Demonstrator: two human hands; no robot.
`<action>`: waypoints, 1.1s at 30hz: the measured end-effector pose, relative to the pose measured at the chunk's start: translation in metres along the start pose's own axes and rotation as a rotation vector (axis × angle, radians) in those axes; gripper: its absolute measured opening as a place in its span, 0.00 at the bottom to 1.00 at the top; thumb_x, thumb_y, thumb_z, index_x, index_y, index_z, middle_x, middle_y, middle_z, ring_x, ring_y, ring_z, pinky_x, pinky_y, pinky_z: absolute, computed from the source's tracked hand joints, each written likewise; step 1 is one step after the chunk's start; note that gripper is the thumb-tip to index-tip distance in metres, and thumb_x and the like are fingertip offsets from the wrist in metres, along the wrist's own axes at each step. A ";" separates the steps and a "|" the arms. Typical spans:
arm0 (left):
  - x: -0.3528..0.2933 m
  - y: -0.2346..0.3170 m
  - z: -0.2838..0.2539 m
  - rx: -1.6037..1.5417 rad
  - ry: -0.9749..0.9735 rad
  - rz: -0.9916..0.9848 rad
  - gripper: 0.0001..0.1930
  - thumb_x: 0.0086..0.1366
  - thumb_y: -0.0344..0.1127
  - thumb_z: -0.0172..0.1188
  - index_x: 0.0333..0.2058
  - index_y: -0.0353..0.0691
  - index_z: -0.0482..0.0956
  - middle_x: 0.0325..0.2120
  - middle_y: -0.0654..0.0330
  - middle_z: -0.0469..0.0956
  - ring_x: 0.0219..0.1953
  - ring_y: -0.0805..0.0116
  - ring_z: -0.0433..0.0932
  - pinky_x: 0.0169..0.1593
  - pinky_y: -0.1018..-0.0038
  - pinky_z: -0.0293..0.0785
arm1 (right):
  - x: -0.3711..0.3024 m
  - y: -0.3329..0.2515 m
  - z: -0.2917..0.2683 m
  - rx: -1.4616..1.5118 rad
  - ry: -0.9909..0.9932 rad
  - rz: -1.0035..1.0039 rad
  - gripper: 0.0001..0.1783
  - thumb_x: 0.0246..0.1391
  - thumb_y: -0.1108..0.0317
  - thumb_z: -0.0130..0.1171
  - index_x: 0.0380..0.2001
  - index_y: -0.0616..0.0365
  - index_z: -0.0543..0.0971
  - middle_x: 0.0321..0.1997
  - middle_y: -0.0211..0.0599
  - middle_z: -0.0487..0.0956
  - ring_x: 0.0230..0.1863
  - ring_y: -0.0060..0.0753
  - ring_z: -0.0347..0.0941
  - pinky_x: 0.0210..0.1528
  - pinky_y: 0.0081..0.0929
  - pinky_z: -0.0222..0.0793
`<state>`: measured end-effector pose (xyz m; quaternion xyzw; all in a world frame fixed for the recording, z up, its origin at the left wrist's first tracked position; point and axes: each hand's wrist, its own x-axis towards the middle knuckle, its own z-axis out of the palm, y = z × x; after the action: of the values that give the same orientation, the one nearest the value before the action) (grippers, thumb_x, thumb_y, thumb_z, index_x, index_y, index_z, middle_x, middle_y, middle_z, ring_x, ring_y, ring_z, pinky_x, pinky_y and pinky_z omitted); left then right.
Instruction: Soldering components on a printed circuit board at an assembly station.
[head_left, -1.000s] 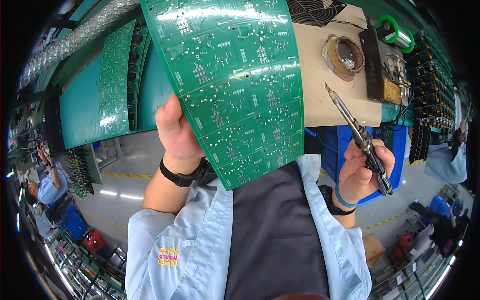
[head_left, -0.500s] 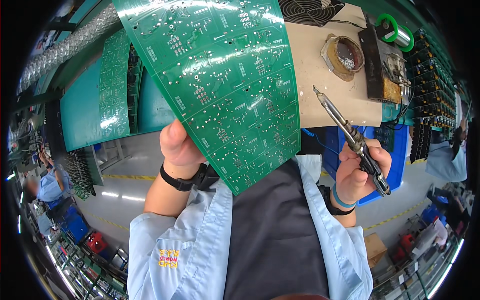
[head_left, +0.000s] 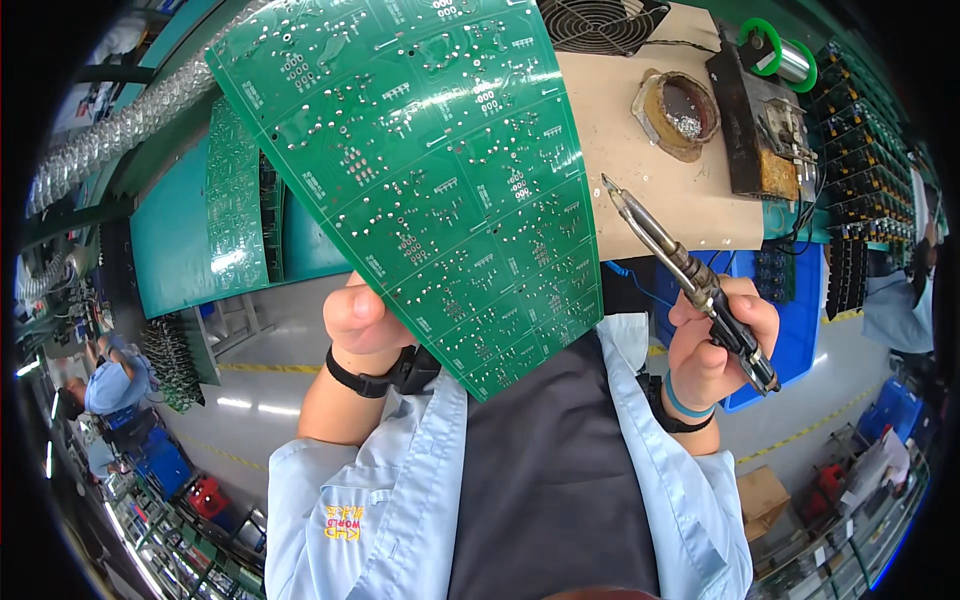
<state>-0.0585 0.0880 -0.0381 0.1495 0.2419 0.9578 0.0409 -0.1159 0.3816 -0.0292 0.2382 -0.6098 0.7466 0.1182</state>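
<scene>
A large green circuit board panel (head_left: 430,190) is raised in front of my chest, tilted, its soldered side showing. My left hand (head_left: 362,318) grips its lower left edge; the thumb side shows and the other fingers are hidden behind the board. In my right hand (head_left: 718,340) is a soldering iron (head_left: 690,275), its fingers wrapped round the black handle. The iron's tip points up and left, close to the board's right edge; whether it touches cannot be told, but a gap seems to show.
A round solder pot (head_left: 680,112) sits on the brown work mat (head_left: 625,210). Beside it are a dark metal block stand (head_left: 745,130) and a green solder wire spool (head_left: 778,55). A black fan (head_left: 600,22) stands at the back. Another board (head_left: 235,200) leans left; a blue bin (head_left: 800,330) is right.
The board has shifted left and turned slightly in my left hand's grip. The soldering iron's tip has moved a little left, toward the board's edge.
</scene>
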 end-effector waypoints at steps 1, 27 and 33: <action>0.001 0.000 0.000 0.026 -0.022 0.008 0.39 0.56 0.44 0.59 0.63 0.32 0.60 0.59 0.48 0.68 0.58 0.54 0.70 0.58 0.61 0.69 | 0.000 0.000 0.000 0.000 -0.001 0.008 0.31 0.53 0.50 0.65 0.51 0.59 0.68 0.33 0.43 0.71 0.26 0.32 0.68 0.25 0.27 0.65; -0.006 -0.003 0.009 0.049 0.034 -0.132 0.42 0.52 0.41 0.62 0.65 0.33 0.57 0.60 0.50 0.67 0.61 0.54 0.67 0.61 0.60 0.64 | 0.009 -0.001 0.013 0.043 0.034 0.012 0.31 0.51 0.52 0.68 0.50 0.60 0.68 0.35 0.45 0.71 0.28 0.33 0.69 0.27 0.26 0.68; -0.008 -0.004 0.005 0.114 0.066 -0.160 0.43 0.51 0.42 0.63 0.64 0.32 0.58 0.60 0.50 0.66 0.61 0.54 0.67 0.61 0.59 0.64 | 0.011 -0.002 0.012 0.008 0.008 -0.017 0.31 0.50 0.53 0.69 0.49 0.60 0.69 0.35 0.45 0.72 0.28 0.33 0.70 0.28 0.26 0.69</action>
<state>-0.0488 0.0927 -0.0377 0.1004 0.3086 0.9405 0.1006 -0.1224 0.3690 -0.0203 0.2407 -0.6042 0.7491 0.1261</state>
